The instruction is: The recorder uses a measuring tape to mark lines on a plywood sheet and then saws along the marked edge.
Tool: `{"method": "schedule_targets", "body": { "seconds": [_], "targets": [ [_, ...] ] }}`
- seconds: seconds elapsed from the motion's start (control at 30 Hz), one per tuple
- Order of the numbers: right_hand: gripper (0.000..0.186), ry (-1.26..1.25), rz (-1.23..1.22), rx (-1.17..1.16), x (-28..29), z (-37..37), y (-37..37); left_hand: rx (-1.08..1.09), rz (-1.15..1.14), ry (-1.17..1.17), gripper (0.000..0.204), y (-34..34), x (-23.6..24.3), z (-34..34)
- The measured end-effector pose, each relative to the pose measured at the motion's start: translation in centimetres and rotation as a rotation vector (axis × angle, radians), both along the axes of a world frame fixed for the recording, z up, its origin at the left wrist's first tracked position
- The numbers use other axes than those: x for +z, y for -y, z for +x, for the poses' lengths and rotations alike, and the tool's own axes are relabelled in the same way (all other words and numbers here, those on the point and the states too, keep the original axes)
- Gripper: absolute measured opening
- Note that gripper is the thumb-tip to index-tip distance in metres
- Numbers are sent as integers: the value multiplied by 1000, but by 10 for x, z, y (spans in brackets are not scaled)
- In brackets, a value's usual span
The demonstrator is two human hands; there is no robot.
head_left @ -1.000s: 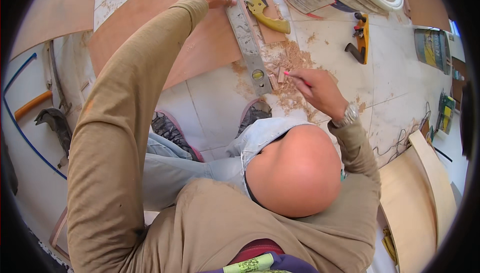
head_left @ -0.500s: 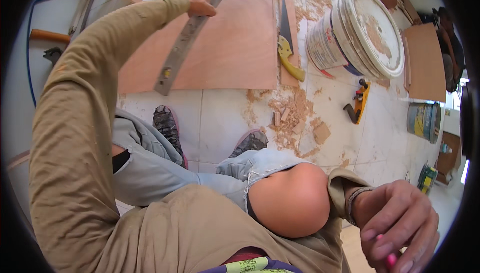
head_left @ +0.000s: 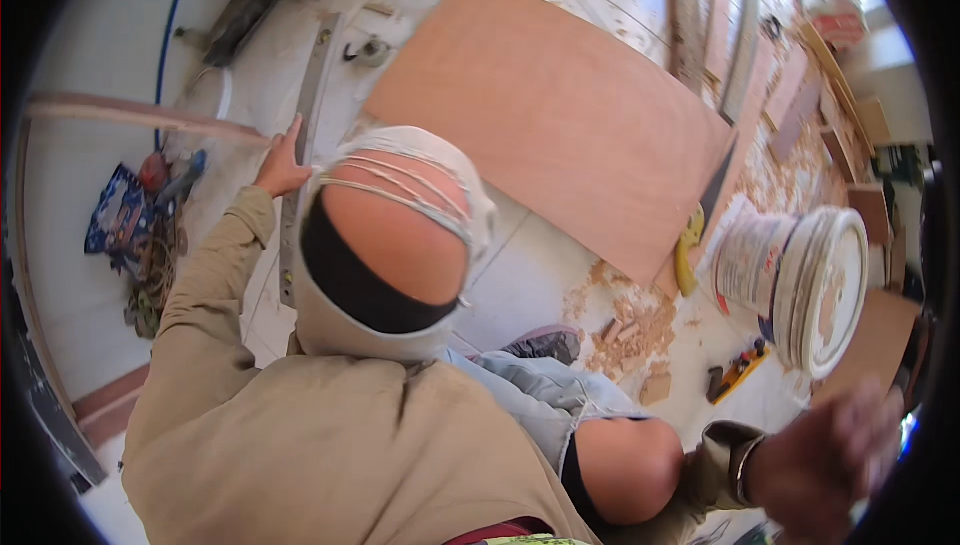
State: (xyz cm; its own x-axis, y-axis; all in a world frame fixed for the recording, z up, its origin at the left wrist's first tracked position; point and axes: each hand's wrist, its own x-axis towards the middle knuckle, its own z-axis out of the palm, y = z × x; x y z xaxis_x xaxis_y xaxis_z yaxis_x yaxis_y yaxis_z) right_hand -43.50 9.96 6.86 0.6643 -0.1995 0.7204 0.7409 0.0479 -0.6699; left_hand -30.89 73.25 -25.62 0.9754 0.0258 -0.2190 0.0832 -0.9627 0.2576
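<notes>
My left hand (head_left: 284, 165) is at the left side, gripping the edge of a long metal spirit level (head_left: 312, 95). The level stretches past my raised left knee, which hides part of its right side. Off to the lower right, my right hand (head_left: 825, 460) is raised beside my other knee. Motion smears its fingers, so whatever they hold cannot be made out. A reddish-brown plywood sheet (head_left: 550, 105) lies on the tiled floor in front of me. Next to the level's far end sits a tape measure (head_left: 373, 51).
A yellow-handled handsaw (head_left: 689, 250) lies at the sheet's right corner. Beyond it stands a white lidded bucket (head_left: 765, 270), with a yellow hand plane (head_left: 738, 373) nearby. Wood shavings (head_left: 635, 320) litter the tiles. Wooden strips (head_left: 686, 25) lie at the far right; a blue bag (head_left: 122, 213) is at left.
My left hand has brought the spirit level from over the plywood to the floor at my left. My view has turned left. The pink thing in my right hand no longer shows.
</notes>
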Motion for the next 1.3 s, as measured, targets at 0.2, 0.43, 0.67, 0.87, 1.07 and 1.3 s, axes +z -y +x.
{"method": "schedule_targets", "body": {
  "seconds": [0.2, 0.43, 0.67, 0.87, 1.07, 1.3],
  "targets": [
    [24, -1074, -1193, -104, -182, 109, 85, 294, 26, -222, 106, -46, -10, -106],
    [39, -1689, -635, -320, -357, 91, 191, 288, 130, -217, 96, -39, -12, -156],
    [44, -1581, -475, -277, -367, 100, 150, -45, -269, 458, 76, 47, -61, 100],
    [53, -1547, -596, -273, -364, 71, 132, 32, 26, 78, 81, 74, -100, 237],
    [39, -1609, -726, -154, -383, 52, 138, 121, -55, 342, 62, 11, -120, 197],
    [61, -1597, -128, -393, -384, 60, 119, 146, 111, -207, 65, -48, -67, 91]
  ]
}}
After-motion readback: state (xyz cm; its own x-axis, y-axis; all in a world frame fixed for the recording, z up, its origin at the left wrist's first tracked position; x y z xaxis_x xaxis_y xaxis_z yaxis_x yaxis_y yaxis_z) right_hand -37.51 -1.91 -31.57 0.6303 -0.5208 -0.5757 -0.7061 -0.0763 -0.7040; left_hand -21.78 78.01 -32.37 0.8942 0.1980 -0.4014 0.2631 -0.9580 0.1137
